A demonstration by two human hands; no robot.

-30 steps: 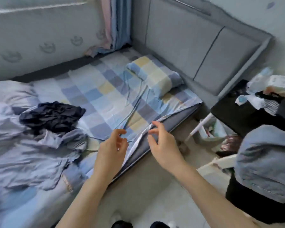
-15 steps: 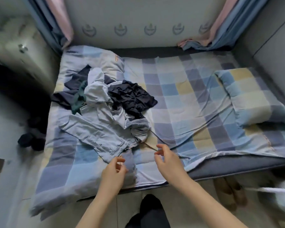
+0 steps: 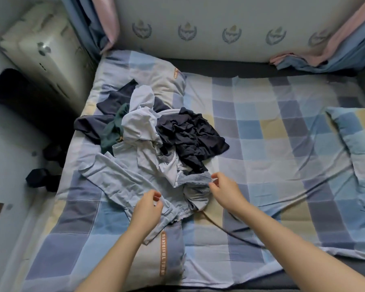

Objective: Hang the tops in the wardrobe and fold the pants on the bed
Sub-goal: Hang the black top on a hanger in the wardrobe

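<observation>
A heap of clothes lies on the left half of the checked bed sheet (image 3: 261, 144). It holds light blue pants (image 3: 118, 184), a crumpled dark navy garment (image 3: 190, 135), a pale top (image 3: 141, 123), a dark green piece (image 3: 112, 131) and a grey ribbed hem (image 3: 195, 178). My left hand (image 3: 148, 209) hovers over the waistband of the light blue pants, fingers curled and apart. My right hand (image 3: 221, 188) is at the edge of the grey ribbed hem, with thumb and forefinger apart beside the fabric. Neither hand holds anything.
A checked pillow (image 3: 354, 131) lies at the right. A folded checked quilt (image 3: 162, 249) with orange lettering lies under the heap. A white box-shaped unit (image 3: 40, 49) and dark items on the floor (image 3: 40, 178) sit left of the bed. Curtains (image 3: 335, 51) hang behind.
The view swung left from the pillow end of the bed to the clothes heap. Both hands moved forward from the mattress edge onto the heap.
</observation>
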